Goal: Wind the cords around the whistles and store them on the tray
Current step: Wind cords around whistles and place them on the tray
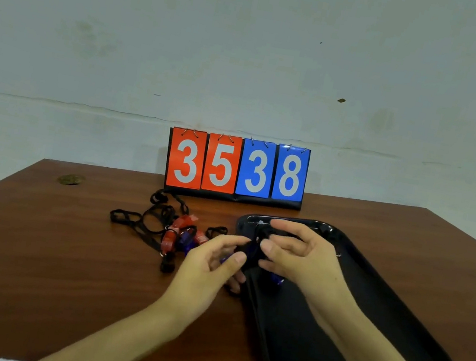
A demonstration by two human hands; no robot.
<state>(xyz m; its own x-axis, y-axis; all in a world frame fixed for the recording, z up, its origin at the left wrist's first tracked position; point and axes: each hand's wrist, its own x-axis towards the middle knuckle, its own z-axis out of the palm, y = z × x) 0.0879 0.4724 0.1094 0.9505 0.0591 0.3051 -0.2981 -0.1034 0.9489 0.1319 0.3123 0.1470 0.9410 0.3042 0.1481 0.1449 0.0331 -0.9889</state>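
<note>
Nearest to me, at the bottom of the frame, two bare forearms come in and meet a little right of the centre. My left hand [210, 258] is partly closed: the thumb and forefinger pinch a dark bundle of black cord [250, 254], and the other fingers are loosely bent below it. My right hand [296, 257] has its fingers curled in from the other side of the same bundle, and a blue whistle [276, 279] shows just under this hand. How exactly the whistle sits inside the grip I cannot tell, because the fingers cover it.

Both hands are above the far left part of the black tray [296, 349], which runs from the centre to the lower right of the frame on the brown table [42, 257].

Just left of the hands, a heap of red and blue whistles [179, 235] lies on the table, outside the tray, with tangled cords [140, 220] spread to the left.

Behind them, at the wall, stands a scoreboard [237, 166] with red 35 and blue 38.
</note>
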